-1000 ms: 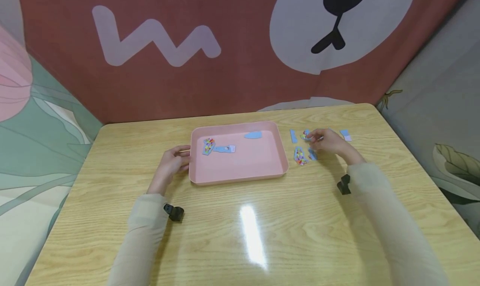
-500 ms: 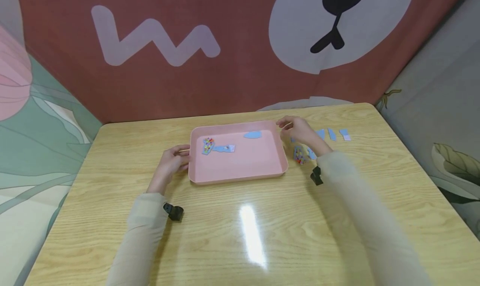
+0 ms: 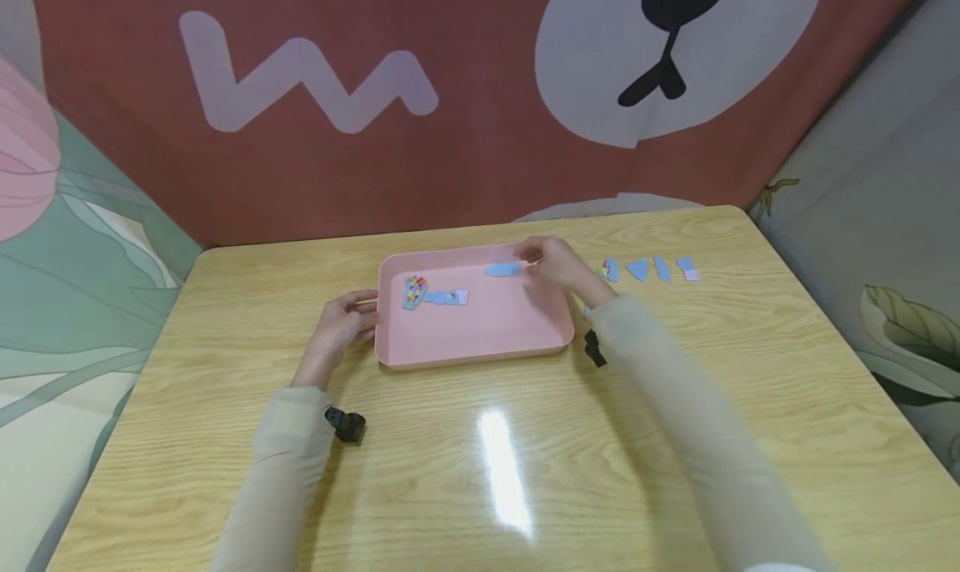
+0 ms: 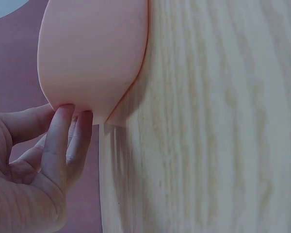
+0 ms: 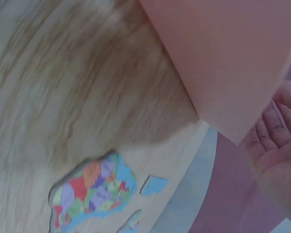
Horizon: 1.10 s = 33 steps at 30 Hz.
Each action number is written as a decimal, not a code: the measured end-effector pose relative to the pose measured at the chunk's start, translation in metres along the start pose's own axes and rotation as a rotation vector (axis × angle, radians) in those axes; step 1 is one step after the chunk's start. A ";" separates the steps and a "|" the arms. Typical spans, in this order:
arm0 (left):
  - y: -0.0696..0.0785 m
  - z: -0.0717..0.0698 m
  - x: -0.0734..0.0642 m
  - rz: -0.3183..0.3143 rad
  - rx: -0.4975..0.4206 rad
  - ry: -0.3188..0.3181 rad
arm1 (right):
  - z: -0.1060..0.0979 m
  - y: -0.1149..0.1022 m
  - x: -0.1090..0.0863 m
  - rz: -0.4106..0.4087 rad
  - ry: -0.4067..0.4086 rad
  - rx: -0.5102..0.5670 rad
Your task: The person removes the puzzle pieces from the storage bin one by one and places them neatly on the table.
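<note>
On wood (image 3: 420,472), the pink tray (image 3: 487,326) touches parted left fingers (image 4: 56,141); right fingers (image 3: 534,248) hover above, hold unclear.

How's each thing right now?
Pink tray: upright on the table
Colorful piece: flat in tray
Long blue piece: flat in tray
Oval blue piece: flat in tray
Row of small pieces: flat on table
Large map piece: flat on table
Left hand: touching tray
Right hand: over tray, grip unclear
</note>
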<state>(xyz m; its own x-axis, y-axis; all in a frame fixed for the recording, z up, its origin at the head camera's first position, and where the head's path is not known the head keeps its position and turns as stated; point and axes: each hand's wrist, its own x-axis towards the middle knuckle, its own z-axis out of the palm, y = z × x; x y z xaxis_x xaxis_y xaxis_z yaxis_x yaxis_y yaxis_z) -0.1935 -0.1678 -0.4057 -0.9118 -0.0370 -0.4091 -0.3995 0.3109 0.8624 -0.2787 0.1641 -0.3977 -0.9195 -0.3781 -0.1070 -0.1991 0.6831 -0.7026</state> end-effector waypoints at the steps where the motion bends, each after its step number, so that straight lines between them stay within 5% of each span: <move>1: 0.000 0.000 0.000 0.000 -0.002 -0.001 | 0.002 0.000 0.001 -0.004 -0.001 -0.004; 19: -0.002 0.000 -0.001 0.000 -0.006 0.000 | 0.027 -0.003 0.018 0.019 -0.001 -0.040; 28: -0.002 0.000 0.000 0.004 -0.011 -0.012 | 0.035 0.000 0.022 -0.092 0.080 -0.279; 33: -0.001 0.000 0.000 0.012 -0.031 -0.018 | 0.034 0.002 0.022 -0.061 0.028 -0.254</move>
<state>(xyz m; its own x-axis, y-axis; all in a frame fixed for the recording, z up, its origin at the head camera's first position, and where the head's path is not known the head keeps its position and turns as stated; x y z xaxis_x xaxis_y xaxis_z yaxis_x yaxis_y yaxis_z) -0.1930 -0.1680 -0.4064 -0.9146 -0.0167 -0.4039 -0.3919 0.2813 0.8759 -0.2877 0.1355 -0.4252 -0.9116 -0.4084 -0.0473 -0.3301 0.7958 -0.5076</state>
